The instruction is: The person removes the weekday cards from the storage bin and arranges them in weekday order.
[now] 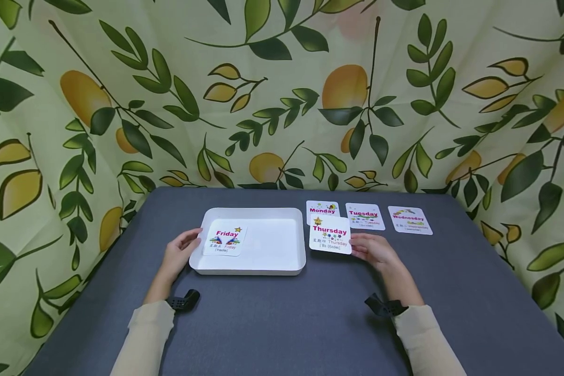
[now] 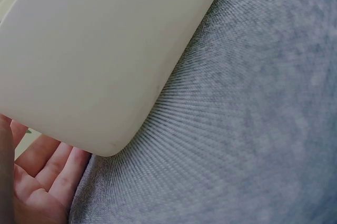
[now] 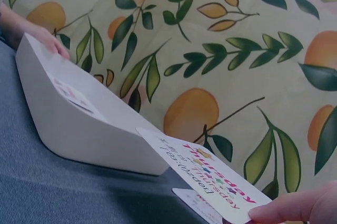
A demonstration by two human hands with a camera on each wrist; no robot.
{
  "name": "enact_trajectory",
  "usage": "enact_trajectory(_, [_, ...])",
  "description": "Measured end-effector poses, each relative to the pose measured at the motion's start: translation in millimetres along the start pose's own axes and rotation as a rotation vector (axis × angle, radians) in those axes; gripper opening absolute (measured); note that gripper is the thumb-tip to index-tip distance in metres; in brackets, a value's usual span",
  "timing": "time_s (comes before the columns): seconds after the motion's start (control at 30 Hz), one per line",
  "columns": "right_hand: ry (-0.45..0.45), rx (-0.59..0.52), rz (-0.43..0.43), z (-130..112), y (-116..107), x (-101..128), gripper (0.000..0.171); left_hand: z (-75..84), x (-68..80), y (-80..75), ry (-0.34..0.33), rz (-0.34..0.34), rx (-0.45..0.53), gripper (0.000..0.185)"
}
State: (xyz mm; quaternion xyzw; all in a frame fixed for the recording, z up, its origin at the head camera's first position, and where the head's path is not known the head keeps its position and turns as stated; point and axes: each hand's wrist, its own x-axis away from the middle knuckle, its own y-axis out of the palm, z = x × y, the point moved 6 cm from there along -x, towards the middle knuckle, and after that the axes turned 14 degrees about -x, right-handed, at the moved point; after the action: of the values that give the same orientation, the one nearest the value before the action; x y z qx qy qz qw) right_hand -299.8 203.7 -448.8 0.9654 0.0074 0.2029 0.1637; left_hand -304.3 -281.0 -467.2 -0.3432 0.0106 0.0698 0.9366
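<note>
The right hand [image 1: 373, 250] is pinching the Thursday card [image 1: 330, 234] by its right edge, fingertips [image 3: 274, 212] closed on the corner, and is holding it lifted just to the right of the white tray [image 1: 258, 263], which serves here as the landmark. The card is hanging partly over the Monday card [image 1: 322, 209], which is lying behind the tray's far right corner; the Tuesday card [image 1: 364, 216] and the Wednesday card [image 1: 410, 219] are lying further right of the tray in the same row on the grey table [image 1: 310, 324]. The left hand [image 1: 180, 252] is resting against the tray's left rim with its fingers relaxed and straight, steadying it rather than gripping; in the left wrist view the palm [image 2: 37, 182] is showing just beside the tray's rounded corner. Inside the tray, at its left end, the Friday card [image 1: 225, 241] is lying face up. As I judge it, the step in hand is placing the lifted card, and doing it well is calling for keeping the pinch light and near the edge, holding the card level so it is not sweeping the Monday card out of line, and lowering it flat before letting go, while the left hand is keeping the tray from sliding.
</note>
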Motion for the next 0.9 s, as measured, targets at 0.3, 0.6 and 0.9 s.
enact_trajectory(0.3, [0.038,0.018,-0.011,11,-7,-6,0.012,-1.0,-0.3,0.3,-0.024,-0.004,-0.005,0.043])
enact_trajectory(0.6, [0.040,0.070,0.000,17,-9,-7,0.030,-1.5,-0.2,0.3,-0.021,-0.012,-0.018,0.044])
enact_trajectory(0.9, [0.044,0.143,0.025,17,-9,-7,0.034,0.5,0.4,0.2,-0.016,-0.017,-0.010,0.044])
